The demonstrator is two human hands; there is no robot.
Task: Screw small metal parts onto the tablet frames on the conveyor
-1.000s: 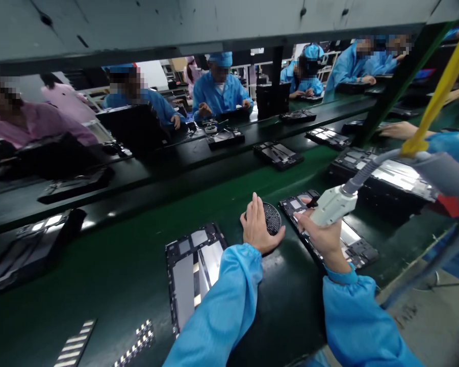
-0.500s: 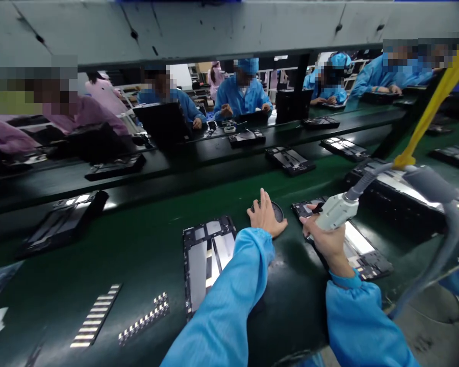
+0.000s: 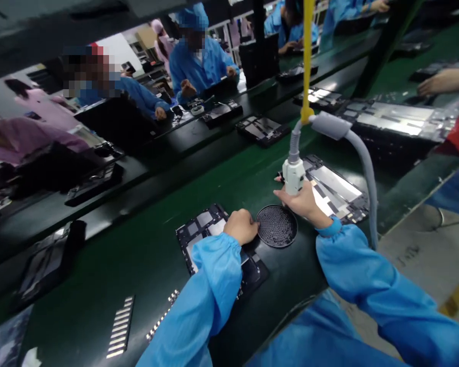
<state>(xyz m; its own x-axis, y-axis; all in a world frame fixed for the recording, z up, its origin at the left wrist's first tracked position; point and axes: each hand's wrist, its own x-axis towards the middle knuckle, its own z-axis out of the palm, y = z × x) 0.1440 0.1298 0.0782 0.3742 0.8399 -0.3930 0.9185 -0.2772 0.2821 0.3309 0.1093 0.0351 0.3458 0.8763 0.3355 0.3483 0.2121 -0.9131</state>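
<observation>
My left hand rests with curled fingers on the near right corner of an open tablet chassis that lies on the green belt. My right hand is wrapped round the white body of a hanging electric screwdriver, held upright just above the far rim of a round black screw tray. The tray sits between my two hands. A grey hose and a yellow cord run up from the screwdriver. A second open tablet chassis lies right behind my right hand.
The green conveyor belt carries more open tablets farther along. Strips of small parts lie at the near left. Several seated people in blue and pink coats work across the line. Another person's hand reaches in at far right.
My left hand has left the screw tray and moved left onto the tablet chassis, fingers curled. My right hand has swung the screwdriver upright over the tray. The view has tilted down.
</observation>
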